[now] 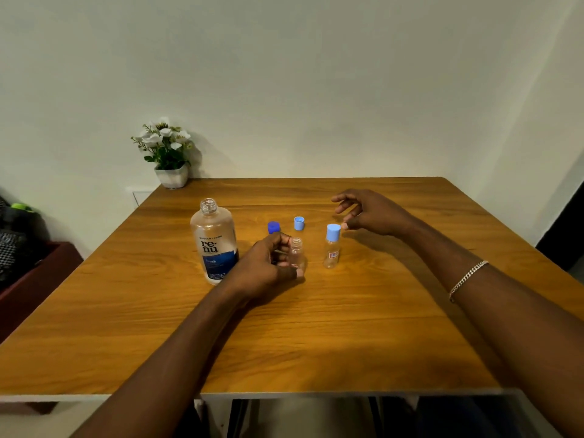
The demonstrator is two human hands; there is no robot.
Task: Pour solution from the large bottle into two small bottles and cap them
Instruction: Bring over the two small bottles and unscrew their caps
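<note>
The table [284, 349] has its far edge against the wall. Its left and right edges spread toward the near edge at the bottom of the view. All the task things stand in a group around the middle of the top, a little toward the far side. They are well in from every edge.

The large bottle [214, 241] stands upright and uncapped at the left of the group. It is the thing nearest the left edge but well apart from it. The left hand [268, 267] is just right of it, with fingers and thumb curled round the open small bottle [297, 252], which stands upright on the wood. The dark cap [273, 227] lies just beyond that hand. The light cap [299, 223] lies right of the dark cap, open side up.

The capped small bottle [332, 246] stands upright to the right of the open one, with a narrow gap between them. The right hand [369, 213] hovers just right of its cap, holding nothing, its fingers loosely spread. The thumb tip is just beside the cap, and I cannot tell whether it touches. A bracelet [467, 279] sits on that wrist.

A broad stretch of wood runs from the bottles to the near edge, crossed by the two forearms. More wood lies right of the right hand. A plant [166, 153] sits at the far left corner, well apart from the large bottle.
</note>
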